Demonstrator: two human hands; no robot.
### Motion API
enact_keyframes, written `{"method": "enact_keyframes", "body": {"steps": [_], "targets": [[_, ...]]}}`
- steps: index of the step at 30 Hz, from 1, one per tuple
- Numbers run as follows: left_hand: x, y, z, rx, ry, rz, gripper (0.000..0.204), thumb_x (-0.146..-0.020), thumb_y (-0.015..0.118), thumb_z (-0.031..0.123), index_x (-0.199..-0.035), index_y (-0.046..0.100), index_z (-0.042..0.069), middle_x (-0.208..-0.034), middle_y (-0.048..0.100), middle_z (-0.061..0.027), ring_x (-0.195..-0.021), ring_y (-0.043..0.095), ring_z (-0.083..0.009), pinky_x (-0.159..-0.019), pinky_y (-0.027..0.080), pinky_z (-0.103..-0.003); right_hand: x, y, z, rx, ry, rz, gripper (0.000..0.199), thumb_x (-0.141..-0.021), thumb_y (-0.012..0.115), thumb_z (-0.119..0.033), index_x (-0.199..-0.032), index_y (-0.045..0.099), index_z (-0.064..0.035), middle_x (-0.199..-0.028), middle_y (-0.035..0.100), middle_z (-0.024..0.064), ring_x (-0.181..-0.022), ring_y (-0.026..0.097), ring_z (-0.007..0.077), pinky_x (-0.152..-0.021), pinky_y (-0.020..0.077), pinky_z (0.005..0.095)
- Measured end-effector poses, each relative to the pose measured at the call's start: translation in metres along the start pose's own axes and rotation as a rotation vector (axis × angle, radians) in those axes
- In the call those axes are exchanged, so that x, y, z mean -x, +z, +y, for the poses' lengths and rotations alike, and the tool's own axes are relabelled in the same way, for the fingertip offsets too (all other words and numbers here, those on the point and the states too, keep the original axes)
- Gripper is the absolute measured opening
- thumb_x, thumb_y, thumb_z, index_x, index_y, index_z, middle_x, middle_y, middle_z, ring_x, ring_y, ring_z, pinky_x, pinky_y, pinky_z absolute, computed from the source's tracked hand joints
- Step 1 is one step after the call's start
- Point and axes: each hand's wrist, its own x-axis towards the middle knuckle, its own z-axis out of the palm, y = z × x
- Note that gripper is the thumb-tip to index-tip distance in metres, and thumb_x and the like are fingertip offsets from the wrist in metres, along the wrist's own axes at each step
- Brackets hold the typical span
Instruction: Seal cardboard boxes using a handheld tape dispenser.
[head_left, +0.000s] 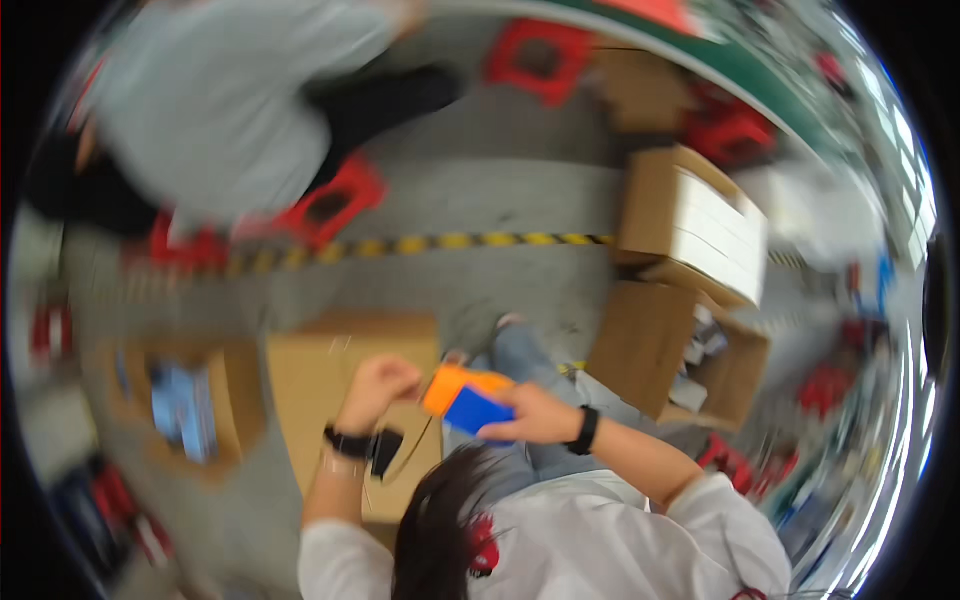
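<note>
My right hand [535,415] grips a small box-like thing in orange and blue [480,410], thumb across its blue face; blur hides its exact kind. Just left of its orange end, my left hand [385,382] is closed with curled fingers, and whatever may be in them is hidden. A thin dark cord [408,455] runs between the black device [385,452] at my left wrist and the space beside the orange end. Beneath my left arm lies a large cardboard box [300,370], its top a flat brown surface.
An open carton [235,400] with light-blue packs stands at the left. To my right are an open carton with mixed items [640,340] and a carton with white boxes [640,220]. A person in grey [220,110] sits on a red stool [350,195] beyond a yellow-black floor stripe [455,241].
</note>
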Motion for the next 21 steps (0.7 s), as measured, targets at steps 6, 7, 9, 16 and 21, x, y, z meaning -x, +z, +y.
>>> {"method": "enact_keyframes", "body": {"steps": [6,7,9,16,21], "targets": [[0.037,-0.045,-0.023,0.158,-0.066,0.306,0.011,-0.083,0.067,0.011,-0.087,0.062,0.002,-0.077,0.066,-0.0058,-0.065,0.064,-0.0143,-0.064,0.056,-0.028,-0.052,0.009,-0.009,0.078,0.218,-0.346,0.040,-0.080,0.074,-0.027,-0.107,0.063,0.0005,-0.079,0.066,0.0061,-0.069,0.059,0.0114,-0.068,0.0490,0.0274],[0.045,-0.066,-0.025,0.138,-0.036,0.396,0.011,-0.082,0.067,0.011,-0.087,0.062,0.002,-0.078,0.066,-0.0058,-0.064,0.064,-0.0139,-0.063,0.055,-0.027,-0.059,0.014,-0.004,0.074,0.231,-0.371,0.040,-0.080,0.074,-0.027,-0.107,0.063,0.0005,-0.079,0.066,0.0061,-0.069,0.059,0.0114,-0.068,0.0490,0.0274],[0.072,-0.131,-0.033,0.097,-0.064,0.607,0.010,-0.082,0.067,0.008,-0.087,0.062,0.000,-0.079,0.067,-0.0066,-0.069,0.065,-0.0142,-0.065,0.055,-0.026,-0.075,0.017,0.009,-0.035,0.301,-0.387,0.039,-0.081,0.074,-0.025,-0.105,0.063,0.0020,-0.080,0.065,0.0053,-0.071,0.059,0.0107,-0.069,0.0488,0.0270],[0.055,-0.256,-0.079,-0.112,-0.052,0.722,0.012,-0.081,0.068,0.014,-0.089,0.065,0.006,-0.082,0.068,-0.0030,-0.073,0.065,-0.0103,-0.065,0.048,-0.023,-0.152,0.061,0.050,-0.216,0.280,-0.427,0.038,-0.081,0.073,-0.024,-0.104,0.062,0.0035,-0.084,0.064,0.0054,-0.076,0.058,0.0102,-0.070,0.0485,0.0263],[0.004,-0.339,-0.103,-0.161,-0.227,0.729,0.012,-0.084,0.068,0.021,-0.092,0.064,0.013,-0.088,0.068,0.0013,-0.078,0.063,-0.0079,-0.070,0.048,-0.022,-0.235,0.108,0.079,0.021,0.255,-0.338,0.039,-0.080,0.072,-0.029,-0.097,0.063,0.0044,-0.080,0.065,0.0100,-0.072,0.061,0.0146,-0.067,0.0495,0.0286]]}}
